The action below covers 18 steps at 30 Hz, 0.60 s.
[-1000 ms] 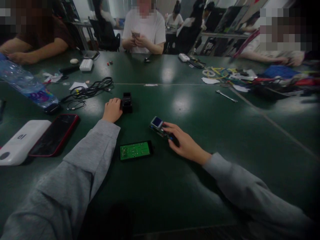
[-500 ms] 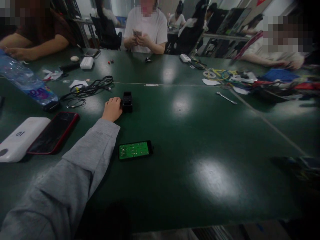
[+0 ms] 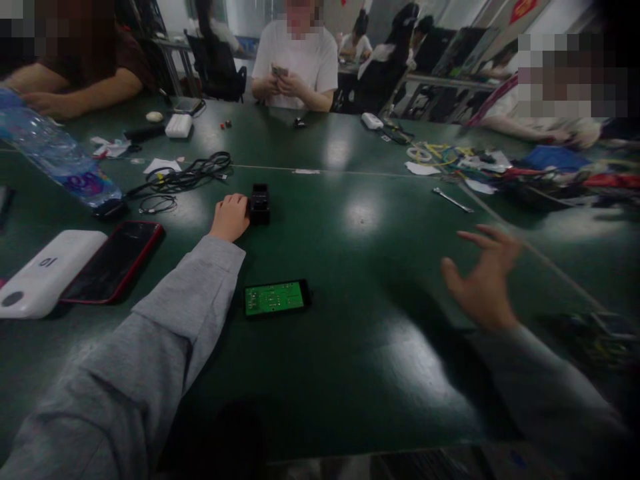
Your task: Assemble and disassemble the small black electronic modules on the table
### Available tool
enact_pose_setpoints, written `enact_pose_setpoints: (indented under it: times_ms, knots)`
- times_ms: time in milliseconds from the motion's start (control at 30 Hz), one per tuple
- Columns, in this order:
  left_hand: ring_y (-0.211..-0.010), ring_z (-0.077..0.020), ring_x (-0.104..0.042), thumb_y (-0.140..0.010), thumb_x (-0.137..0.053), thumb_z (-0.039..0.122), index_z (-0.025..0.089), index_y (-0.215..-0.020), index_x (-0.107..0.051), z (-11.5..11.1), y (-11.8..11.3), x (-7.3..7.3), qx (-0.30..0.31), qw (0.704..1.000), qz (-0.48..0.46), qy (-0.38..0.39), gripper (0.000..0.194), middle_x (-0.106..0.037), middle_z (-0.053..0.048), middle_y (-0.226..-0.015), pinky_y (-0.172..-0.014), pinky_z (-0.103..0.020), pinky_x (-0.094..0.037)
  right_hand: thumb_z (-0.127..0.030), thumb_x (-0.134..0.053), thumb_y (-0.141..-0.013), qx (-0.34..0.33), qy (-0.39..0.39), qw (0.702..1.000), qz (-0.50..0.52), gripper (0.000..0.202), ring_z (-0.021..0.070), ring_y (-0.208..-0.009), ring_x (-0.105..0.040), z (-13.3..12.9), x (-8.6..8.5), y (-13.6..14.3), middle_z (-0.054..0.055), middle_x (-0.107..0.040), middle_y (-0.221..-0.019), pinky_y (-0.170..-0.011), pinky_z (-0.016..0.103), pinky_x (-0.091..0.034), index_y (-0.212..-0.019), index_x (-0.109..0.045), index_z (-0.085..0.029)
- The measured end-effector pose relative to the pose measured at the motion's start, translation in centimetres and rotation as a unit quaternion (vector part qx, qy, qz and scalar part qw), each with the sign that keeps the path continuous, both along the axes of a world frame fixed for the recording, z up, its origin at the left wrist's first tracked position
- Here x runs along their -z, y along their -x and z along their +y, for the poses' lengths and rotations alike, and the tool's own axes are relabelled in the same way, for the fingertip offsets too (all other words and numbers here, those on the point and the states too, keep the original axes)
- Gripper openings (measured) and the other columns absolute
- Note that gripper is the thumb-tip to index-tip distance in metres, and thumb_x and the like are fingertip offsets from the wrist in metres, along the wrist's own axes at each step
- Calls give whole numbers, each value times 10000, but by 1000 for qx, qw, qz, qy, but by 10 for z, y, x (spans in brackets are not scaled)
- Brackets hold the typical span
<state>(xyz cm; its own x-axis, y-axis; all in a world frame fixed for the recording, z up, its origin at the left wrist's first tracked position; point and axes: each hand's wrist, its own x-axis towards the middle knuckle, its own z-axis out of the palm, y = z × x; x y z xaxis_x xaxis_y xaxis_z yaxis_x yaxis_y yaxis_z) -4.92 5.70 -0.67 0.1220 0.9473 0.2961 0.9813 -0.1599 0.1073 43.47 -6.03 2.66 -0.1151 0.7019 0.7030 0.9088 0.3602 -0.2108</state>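
My left hand (image 3: 230, 217), in a grey sleeve, rests on the green table with its fingers curled. It lies against the left side of a small black box-shaped device (image 3: 260, 204); its fingertips are hidden, so whether it grips anything does not show. My right hand (image 3: 483, 277) is held over the table on the right, fingers spread and holding nothing, slightly blurred. Between the two arms lies a green circuit board (image 3: 275, 297) in a black case, flat on the table, board side up.
Left of my left arm lie a red-edged phone (image 3: 117, 261), a white power bank (image 3: 50, 273), a tilted water bottle (image 3: 63, 157) and black cables (image 3: 200, 169). A wrench (image 3: 453, 200) and tangled wires (image 3: 500, 163) lie to the right. People sit around the table's far side.
My right hand has come into view from the lower right, open. My left hand stays beside the black device; the whole view has shifted slightly.
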Motion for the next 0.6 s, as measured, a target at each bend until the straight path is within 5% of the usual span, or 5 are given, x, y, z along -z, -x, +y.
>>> enact_pose_setpoints:
  times_ms: [133,300,467,600]
  knots:
    - [-1153,-286,-596,-865,-458,88,123,-1243,-615,1,-4,-4,96,995,15,-6,411,-637,-156,-1296,-964,-438,-482,-470,-450,-983,-159,69,985,-13,543,363,-1377,-391,52,22,115,151,-432,-1462,-1084,659,-362,-1483,-389,-268]
    - [-1049,-272,-644,-880,-502,188,164,-1135,-685,-1,-13,-7,196,979,34,-33,314,-707,-115,-1169,-884,-414,-482,-516,-352,-1031,-208,105,972,15,507,303,-1438,-298,79,29,220,89,-344,-1543,-1139,583,-327,-1500,-360,-323]
    - [-983,-246,-655,-921,-515,290,174,-1038,-715,-5,-18,-8,207,977,8,-56,259,-732,-102,-1060,-819,-382,-475,-586,-432,-1004,-308,150,937,-67,483,319,-1458,-272,82,24,243,93,-394,-1533,-1119,568,-354,-1368,-501,-277]
    - [-968,-215,-651,-966,-498,432,212,-992,-727,-6,-19,-8,222,973,-25,-56,319,-736,-66,-1047,-829,-358,-471,-503,-576,-949,-261,110,959,0,321,322,-1250,-501,87,27,230,129,-572,-1256,-1021,531,-455,-1089,-601,-215]
